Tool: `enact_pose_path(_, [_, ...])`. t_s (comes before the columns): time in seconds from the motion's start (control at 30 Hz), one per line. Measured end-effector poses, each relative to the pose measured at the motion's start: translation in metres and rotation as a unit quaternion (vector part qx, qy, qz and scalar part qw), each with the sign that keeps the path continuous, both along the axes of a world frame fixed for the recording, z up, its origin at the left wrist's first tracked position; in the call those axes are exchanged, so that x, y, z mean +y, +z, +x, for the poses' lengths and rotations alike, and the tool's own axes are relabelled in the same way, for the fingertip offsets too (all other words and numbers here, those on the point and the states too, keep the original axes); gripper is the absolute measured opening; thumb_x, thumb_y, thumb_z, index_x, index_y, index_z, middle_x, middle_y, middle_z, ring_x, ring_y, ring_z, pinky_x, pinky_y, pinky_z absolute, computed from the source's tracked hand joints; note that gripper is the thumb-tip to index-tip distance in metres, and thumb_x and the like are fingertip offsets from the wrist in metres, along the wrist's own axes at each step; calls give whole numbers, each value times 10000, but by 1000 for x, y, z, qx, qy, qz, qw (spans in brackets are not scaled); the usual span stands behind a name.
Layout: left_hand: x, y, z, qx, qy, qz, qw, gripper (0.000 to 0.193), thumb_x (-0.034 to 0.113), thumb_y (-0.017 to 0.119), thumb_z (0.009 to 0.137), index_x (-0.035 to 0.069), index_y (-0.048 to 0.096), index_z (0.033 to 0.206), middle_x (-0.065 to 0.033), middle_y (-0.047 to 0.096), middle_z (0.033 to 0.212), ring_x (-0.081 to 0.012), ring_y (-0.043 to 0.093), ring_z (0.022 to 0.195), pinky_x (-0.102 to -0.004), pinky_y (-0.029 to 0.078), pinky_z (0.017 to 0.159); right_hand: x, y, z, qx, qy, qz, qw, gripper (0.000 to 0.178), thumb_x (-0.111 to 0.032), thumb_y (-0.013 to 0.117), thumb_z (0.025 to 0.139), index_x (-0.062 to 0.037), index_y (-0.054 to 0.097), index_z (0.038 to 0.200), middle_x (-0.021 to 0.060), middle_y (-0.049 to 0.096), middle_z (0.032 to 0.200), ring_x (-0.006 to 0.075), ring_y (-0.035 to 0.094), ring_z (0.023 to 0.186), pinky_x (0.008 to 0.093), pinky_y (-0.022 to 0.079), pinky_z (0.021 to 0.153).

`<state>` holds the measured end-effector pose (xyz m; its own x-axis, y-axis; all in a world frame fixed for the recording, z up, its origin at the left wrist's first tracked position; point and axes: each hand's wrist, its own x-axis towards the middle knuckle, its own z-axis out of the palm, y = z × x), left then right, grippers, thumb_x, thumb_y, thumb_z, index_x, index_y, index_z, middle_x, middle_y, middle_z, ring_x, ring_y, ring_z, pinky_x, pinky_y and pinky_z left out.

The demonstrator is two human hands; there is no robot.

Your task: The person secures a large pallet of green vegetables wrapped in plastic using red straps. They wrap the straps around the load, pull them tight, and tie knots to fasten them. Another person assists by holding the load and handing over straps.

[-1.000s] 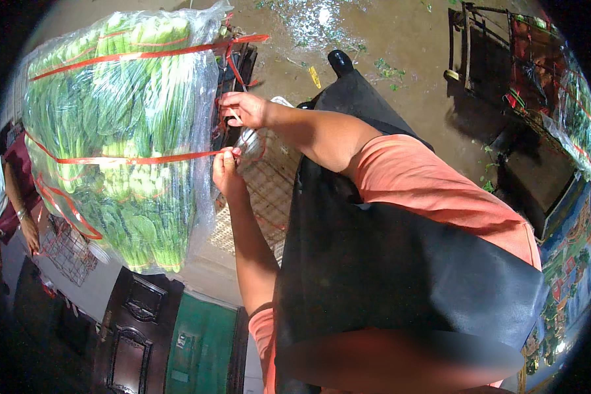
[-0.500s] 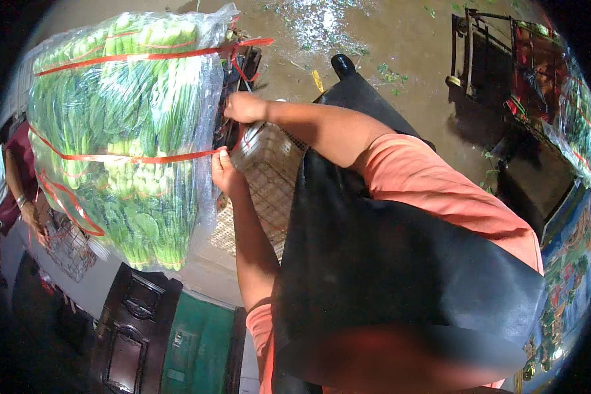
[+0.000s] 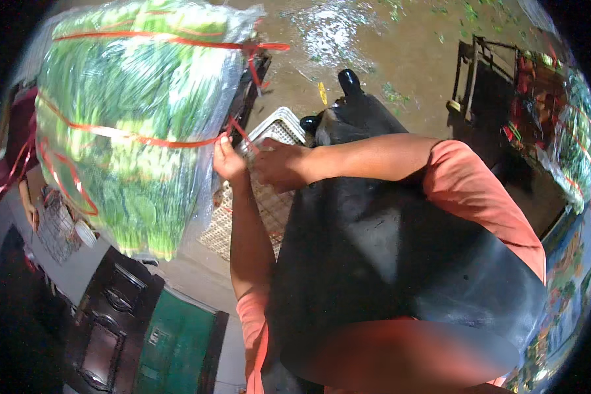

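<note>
A bulky bundle of leafy green vegetables (image 3: 128, 79), wrapped in clear plastic and tied round with red plastic strapping, fills the upper left. At the bundle's right side, my left hand (image 3: 228, 159) pinches the lower red strap (image 3: 157, 141) against the plastic. Close by on the right is my right hand (image 3: 282, 164), its fingers closed and somewhat blurred. A loose length of the same strap runs down to its fingers. Farther up, another red strap (image 3: 177, 41) circles the bundle, its knotted end sticking out to the right.
A pale woven plastic crate (image 3: 224, 226) lies below my hands. I wear a black apron (image 3: 368, 243) and black boots (image 3: 350, 82). A wheeled metal cart (image 3: 469, 72) with more wrapped greens stands at right. At far left, another person's hand (image 3: 31, 213) is near a wire basket (image 3: 59, 226).
My right hand has drawn back from the bundle's edge, toward me and to the right, with the strap end. My left hand stays at the strap. The view has shifted slightly.
</note>
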<state>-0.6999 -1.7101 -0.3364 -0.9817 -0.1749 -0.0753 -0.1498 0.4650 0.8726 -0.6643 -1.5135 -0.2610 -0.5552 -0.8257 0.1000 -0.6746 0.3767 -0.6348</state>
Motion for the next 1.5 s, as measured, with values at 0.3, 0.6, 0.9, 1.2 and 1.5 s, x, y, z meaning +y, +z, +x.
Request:
enact_pose_path(0.3, [25, 6, -7, -23, 71, 65, 995, 285, 222, 520, 982, -13, 666, 1052, -65, 694, 892, -127, 601, 800, -270, 468, 743, -11, 2, 5, -390, -360, -195, 825, 148, -173, 591, 910, -29, 558, 917, 153, 618, 744, 292, 626, 680, 405, 492, 631])
enact_pose_path(0.6, [42, 53, -5, -2, 67, 167, 984, 276, 112, 487, 942, -32, 646, 1116, -60, 670, 803, -124, 599, 751, -260, 463, 683, 29, -84, -19, -426, -548, -121, 710, 151, -29, 590, 856, -73, 643, 991, 154, 681, 876, 241, 663, 810, 355, 506, 731])
enact_pose_path(0.9, [59, 67, -10, -4, 142, 181, 973, 204, 152, 477, 996, 34, 629, 928, -4, 568, 683, -66, 473, 586, -226, 391, 561, 0, -63, -23, -406, -219, 153, 874, 261, -143, 519, 840, -92, 652, 1059, 197, 685, 1006, 387, 654, 947, 497, 504, 796])
enact_pose_path(1.2, [57, 90, 24, 47, 141, 197, 969, 164, 111, 464, 1010, 20, 600, 1028, -22, 596, 865, -113, 546, 760, -269, 458, 712, -1, 45, -83, -43, -213, -159, 963, 396, -125, 659, 804, -147, 567, 1189, 95, 547, 1165, 318, 660, 885, 442, 561, 649])
enact_pose_path(1.5, [49, 83, 26, 95, 196, 260, 941, 205, 151, 515, 983, -24, 599, 1046, -112, 644, 980, -197, 640, 893, -337, 506, 829, -42, 119, -159, 38, -191, -1, 981, 679, -150, 701, 763, -124, 422, 1381, 185, 521, 1030, 366, 652, 784, 450, 548, 620])
